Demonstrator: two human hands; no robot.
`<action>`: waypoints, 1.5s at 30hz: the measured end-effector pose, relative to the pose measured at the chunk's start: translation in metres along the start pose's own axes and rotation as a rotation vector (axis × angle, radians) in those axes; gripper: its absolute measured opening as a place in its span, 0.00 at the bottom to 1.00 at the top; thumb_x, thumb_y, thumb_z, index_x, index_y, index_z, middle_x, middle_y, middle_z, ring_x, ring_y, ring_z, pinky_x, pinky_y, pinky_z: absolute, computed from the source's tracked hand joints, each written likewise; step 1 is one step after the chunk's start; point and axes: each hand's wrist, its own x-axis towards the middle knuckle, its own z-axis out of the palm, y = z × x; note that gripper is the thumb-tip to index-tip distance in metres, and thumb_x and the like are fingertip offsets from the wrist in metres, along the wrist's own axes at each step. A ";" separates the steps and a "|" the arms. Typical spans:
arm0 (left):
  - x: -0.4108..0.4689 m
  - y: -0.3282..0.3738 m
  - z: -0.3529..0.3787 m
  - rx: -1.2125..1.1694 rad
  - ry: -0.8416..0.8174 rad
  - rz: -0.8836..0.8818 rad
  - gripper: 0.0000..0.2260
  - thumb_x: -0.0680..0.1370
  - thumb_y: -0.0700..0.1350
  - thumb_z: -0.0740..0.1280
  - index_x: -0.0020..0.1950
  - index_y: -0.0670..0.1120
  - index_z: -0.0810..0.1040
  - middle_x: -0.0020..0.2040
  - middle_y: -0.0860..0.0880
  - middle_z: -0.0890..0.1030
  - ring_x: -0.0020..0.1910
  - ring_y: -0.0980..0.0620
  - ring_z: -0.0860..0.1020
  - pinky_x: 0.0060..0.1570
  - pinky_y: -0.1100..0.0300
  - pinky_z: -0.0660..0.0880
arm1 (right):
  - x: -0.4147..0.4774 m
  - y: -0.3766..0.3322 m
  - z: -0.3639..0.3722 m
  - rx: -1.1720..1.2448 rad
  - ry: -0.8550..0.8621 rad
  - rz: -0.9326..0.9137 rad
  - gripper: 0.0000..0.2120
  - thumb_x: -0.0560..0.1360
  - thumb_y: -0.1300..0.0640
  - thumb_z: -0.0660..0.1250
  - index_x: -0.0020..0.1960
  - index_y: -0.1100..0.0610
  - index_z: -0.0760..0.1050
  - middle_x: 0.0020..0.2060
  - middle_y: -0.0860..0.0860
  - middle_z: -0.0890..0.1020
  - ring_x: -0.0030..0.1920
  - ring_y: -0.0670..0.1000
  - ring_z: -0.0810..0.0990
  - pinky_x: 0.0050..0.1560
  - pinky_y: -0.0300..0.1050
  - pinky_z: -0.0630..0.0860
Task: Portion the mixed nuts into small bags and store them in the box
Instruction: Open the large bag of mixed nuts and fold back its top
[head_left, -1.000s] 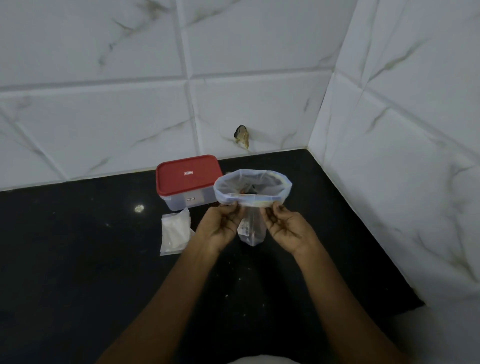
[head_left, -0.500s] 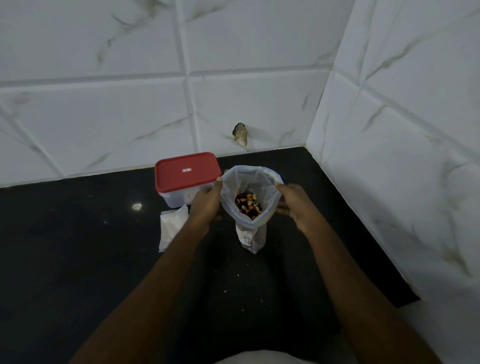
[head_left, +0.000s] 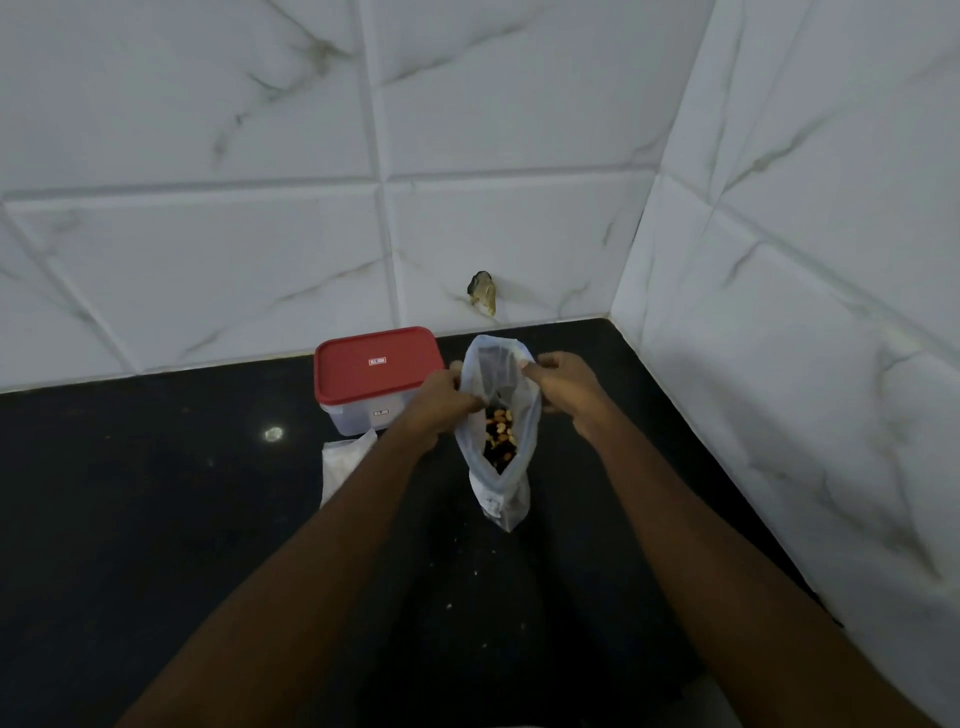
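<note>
Mixed nuts (head_left: 500, 436), where are they seen? (A)

They are seen inside the clear bag (head_left: 501, 499), low down in it. The bag is kept upright, with its bottom down on the dark worktop (head_left: 156, 519), near the corner of the white tiled wall (head_left: 519, 234). (B)

How is the bag held? (A)

Its top edge is pinched by both hands. The left side is pinched by the left hand (head_left: 436, 410) and the right side by the right hand (head_left: 563, 382). The mouth of the bag is held open between them. (B)

What is seen beside it? (A)

A box (head_left: 353, 421) is seen to the left, behind the left hand. It is shut with a red lid (head_left: 376, 364). Some small bags (head_left: 340, 462) are laid flat just in front of the box, partly hidden by the left arm. (B)

Is the box touched by the left hand? (A)

That cannot be told, since the hand is seen in front of its corner. (B)

Is anything seen on the wall? (A)

A dark chip (head_left: 483, 293) is seen low on the back tile. (B)
</note>
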 end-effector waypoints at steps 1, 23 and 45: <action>0.003 0.002 0.001 0.018 0.051 0.010 0.13 0.79 0.43 0.66 0.63 0.42 0.74 0.54 0.47 0.78 0.52 0.50 0.77 0.40 0.59 0.76 | 0.002 -0.003 0.001 -0.040 0.004 -0.019 0.21 0.79 0.50 0.66 0.69 0.57 0.72 0.60 0.55 0.79 0.56 0.54 0.79 0.55 0.51 0.80; 0.001 0.027 0.002 0.080 0.063 0.220 0.12 0.81 0.50 0.64 0.51 0.42 0.81 0.43 0.46 0.80 0.39 0.55 0.76 0.37 0.64 0.72 | 0.003 0.002 -0.015 0.143 -0.062 -0.204 0.08 0.80 0.57 0.65 0.54 0.55 0.82 0.50 0.55 0.84 0.54 0.54 0.82 0.55 0.48 0.79; -0.016 -0.017 -0.018 0.217 -0.055 -0.126 0.13 0.82 0.49 0.62 0.59 0.42 0.77 0.54 0.42 0.80 0.50 0.46 0.80 0.41 0.58 0.78 | -0.029 0.052 -0.025 0.166 -0.303 0.143 0.09 0.79 0.59 0.66 0.56 0.62 0.79 0.52 0.59 0.83 0.51 0.55 0.83 0.46 0.46 0.81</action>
